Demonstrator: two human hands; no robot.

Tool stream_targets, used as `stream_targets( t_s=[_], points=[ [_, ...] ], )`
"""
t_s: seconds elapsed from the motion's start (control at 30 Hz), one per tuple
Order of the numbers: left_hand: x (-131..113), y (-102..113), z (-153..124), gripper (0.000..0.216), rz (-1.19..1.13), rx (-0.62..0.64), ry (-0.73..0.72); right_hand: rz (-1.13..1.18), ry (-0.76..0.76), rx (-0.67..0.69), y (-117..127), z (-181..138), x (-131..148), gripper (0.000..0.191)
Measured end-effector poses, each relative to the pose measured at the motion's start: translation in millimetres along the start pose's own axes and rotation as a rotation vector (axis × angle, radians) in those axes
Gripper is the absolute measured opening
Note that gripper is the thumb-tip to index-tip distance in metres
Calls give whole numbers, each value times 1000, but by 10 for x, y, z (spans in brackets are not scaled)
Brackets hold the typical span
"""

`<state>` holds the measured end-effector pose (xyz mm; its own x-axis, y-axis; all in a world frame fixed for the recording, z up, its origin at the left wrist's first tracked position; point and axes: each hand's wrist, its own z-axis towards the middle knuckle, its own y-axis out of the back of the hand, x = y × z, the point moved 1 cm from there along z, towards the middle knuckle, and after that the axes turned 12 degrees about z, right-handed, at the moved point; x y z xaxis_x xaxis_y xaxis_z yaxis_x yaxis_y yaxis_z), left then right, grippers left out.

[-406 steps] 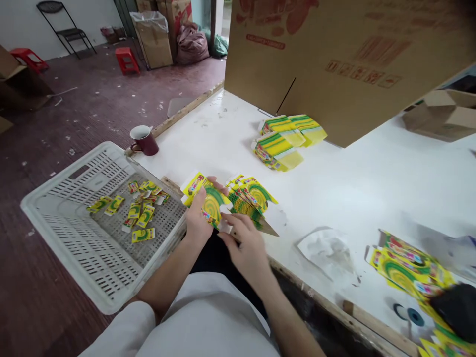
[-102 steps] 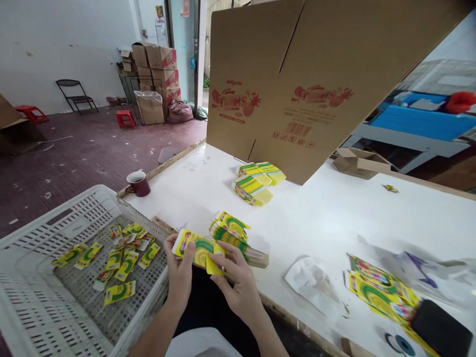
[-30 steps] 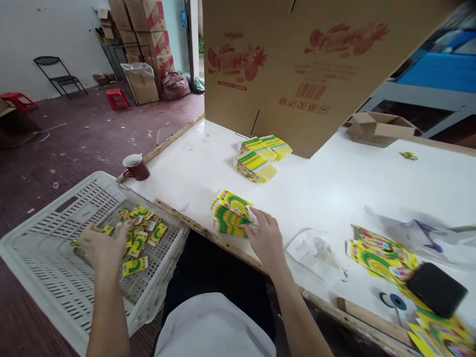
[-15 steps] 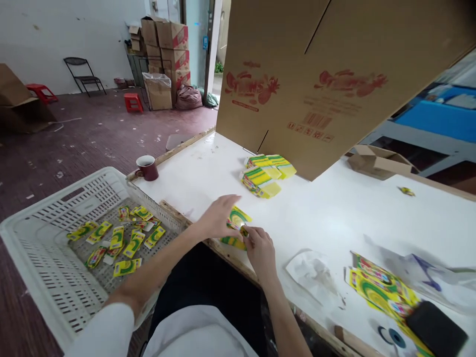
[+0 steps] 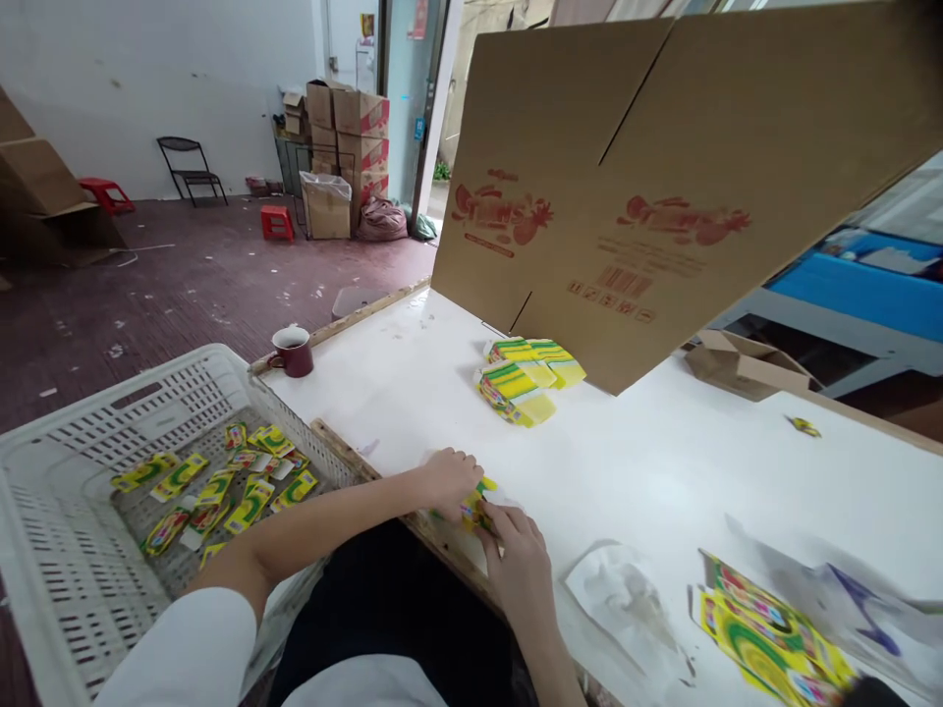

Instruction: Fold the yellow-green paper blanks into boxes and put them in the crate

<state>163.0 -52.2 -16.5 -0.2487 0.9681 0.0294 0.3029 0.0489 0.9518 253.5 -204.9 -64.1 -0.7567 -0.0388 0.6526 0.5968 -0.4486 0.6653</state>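
Head view: at lower centre the left hand (image 5: pixel 449 476) curls closed over a small carton stack (image 5: pixel 471 507), and the right hand (image 5: pixel 520 562) pinches its near side. The stack sits at the table (image 5: pixel 648 462) edge, so a loose grip may spill sheets lapward. The crate (image 5: pixel 158 407) is lower left, the mug (image 5: pixel 293 351) and cardboard box (image 5: pixel 626 177) lie beyond, and nothing blocks the hands.
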Motion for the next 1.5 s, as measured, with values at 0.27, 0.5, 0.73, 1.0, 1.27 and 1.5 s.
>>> stream_targets(
  t_s=[0.27, 0.5, 0.73, 1.0, 1.27, 1.5],
  points=[
    [-43, -31, -570, 108, -662, -840, 243, 203, -128, -160, 224, 71, 96, 29],
    [-611, -205, -579, 88, -1895, -1055, 211, 424, -31, -184, 261, 179, 545, 20],
    [-694, 161, -541, 41, -2146, -1134, 264, 739, 18, -88, 188, -12, 883, 18],
    [-683, 190, -734, 60, -2049, -1236, 530, 800, -19, -32, 70, 8, 875, 39],
    [-701, 76, -711, 38, -1989, -1288, 570, 953, -61, -225, 188, 126, 779, 6],
    [-392, 180, -1163, 53, -1584, -1092, 321, 517, 129, -177, 567, 191, 667, 23]
  ],
)
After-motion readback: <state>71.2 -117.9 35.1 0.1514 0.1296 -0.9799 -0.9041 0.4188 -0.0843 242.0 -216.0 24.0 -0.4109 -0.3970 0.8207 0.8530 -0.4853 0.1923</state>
